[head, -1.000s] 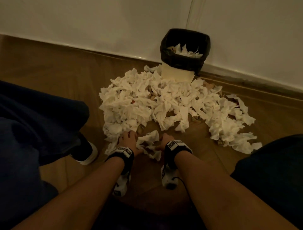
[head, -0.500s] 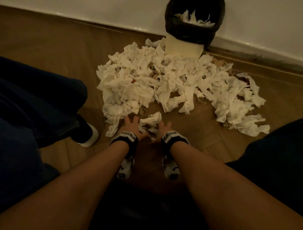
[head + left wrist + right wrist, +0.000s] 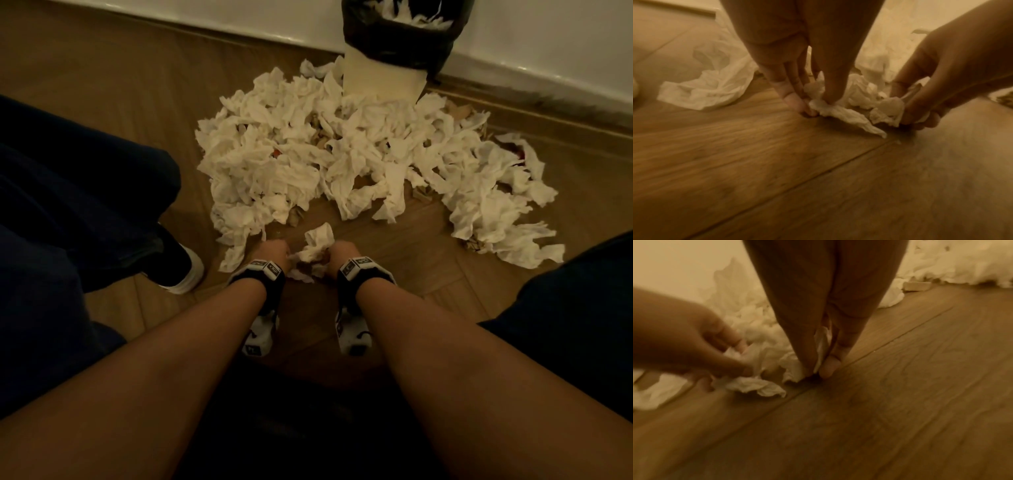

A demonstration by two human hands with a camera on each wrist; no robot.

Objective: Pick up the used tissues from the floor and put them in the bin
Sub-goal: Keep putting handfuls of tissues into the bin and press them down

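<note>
A big heap of crumpled white tissues covers the wooden floor in front of a bin lined with a black bag, which holds some tissues. Nearer me, a small clump of tissues lies between my two hands. My left hand pinches its left side with thumb and fingers. My right hand pinches its right side. Both hands are down at floor level.
The bin stands against a white wall with a skirting edge. My dark-trousered legs flank the heap, with a black and white shoe at the left. Small brown scraps lie among the tissues.
Both hands have curled from flat on the floor into pinches on the small clump, drawing it together. The head view has tilted down, so the bin sits higher in frame.
</note>
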